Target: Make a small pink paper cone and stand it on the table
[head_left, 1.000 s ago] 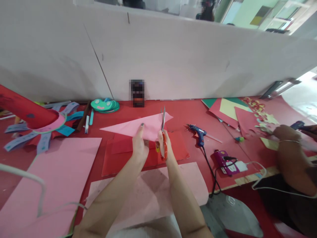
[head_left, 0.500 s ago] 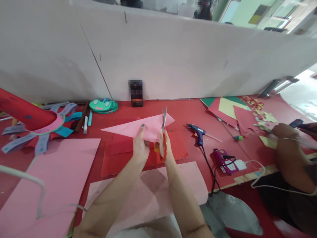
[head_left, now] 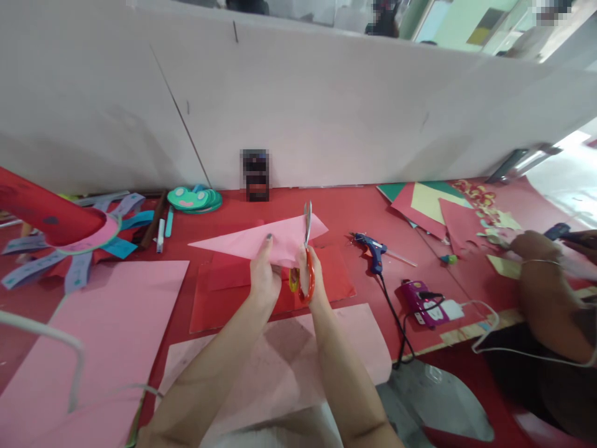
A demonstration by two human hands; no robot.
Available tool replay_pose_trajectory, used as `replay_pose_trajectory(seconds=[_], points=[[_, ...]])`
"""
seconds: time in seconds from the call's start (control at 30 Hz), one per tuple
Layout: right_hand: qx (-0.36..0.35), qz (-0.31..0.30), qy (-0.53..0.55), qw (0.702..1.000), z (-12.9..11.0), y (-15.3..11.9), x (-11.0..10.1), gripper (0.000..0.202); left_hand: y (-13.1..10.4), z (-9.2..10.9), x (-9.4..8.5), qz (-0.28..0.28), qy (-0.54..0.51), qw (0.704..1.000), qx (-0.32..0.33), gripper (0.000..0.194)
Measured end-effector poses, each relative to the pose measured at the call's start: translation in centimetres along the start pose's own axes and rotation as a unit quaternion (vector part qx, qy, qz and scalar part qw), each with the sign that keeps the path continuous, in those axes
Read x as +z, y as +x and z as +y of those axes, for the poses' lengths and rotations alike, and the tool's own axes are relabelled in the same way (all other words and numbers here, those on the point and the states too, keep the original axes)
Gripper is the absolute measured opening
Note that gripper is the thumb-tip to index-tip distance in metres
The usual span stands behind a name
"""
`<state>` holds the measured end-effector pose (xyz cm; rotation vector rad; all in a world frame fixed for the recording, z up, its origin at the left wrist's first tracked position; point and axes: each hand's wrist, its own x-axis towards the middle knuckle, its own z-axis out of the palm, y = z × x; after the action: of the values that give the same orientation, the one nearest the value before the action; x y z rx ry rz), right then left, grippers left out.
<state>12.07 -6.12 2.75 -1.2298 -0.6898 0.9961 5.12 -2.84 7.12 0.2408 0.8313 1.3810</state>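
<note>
A folded pink sheet of paper, pointed at its left end, is pinched in my left hand, thumb on top. My right hand grips a pair of scissors with orange and yellow handles. The blades point away from me and cross the paper near its right end, looking nearly closed. Beneath both hands lie red paper sheets on the red table. Fingers under the paper are hidden.
Right of my hands lie a blue glue gun and a purple power strip with cords. Another person's hand works at far right. Pink card, a paper craft and green frog cutouts are at left.
The scissor blades have closed a little across the paper, and the handles have shifted slightly. My left hand stays in place on the paper.
</note>
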Motion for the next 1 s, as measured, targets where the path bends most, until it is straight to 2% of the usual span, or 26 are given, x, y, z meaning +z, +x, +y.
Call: replay_pose_trajectory(seconds=[0.27,0.4,0.5,0.67,0.77,1.0], points=[[0.045,-0.008,0.005,0.999,-1.0,-0.1,0.2,0.035,0.5,0.1,-0.1,-0.005,-0.008,1.0,0.003,0.008],[0.033,0.014,0.032,0.999,-1.2,0.0,0.2,0.036,1.3,1.1,-0.1,0.005,-0.005,1.0,0.018,0.01],[0.033,0.028,0.031,0.999,-1.0,0.3,0.3,0.037,2.2,2.0,-0.3,0.007,0.03,1.0,0.004,0.014],[0.03,0.055,0.059,0.996,-0.6,0.9,0.2,0.027,3.5,3.0,-1.0,-0.018,0.061,0.998,-0.006,0.02],[0.032,0.075,0.053,0.995,-0.1,1.3,-0.2,0.031,4.1,3.3,-1.3,-0.032,0.078,0.996,-0.002,0.025],[-0.048,0.105,-0.058,0.992,1.8,2.2,-1.1,0.046,5.0,4.6,-1.5,-0.053,0.147,0.988,-0.016,0.018]])
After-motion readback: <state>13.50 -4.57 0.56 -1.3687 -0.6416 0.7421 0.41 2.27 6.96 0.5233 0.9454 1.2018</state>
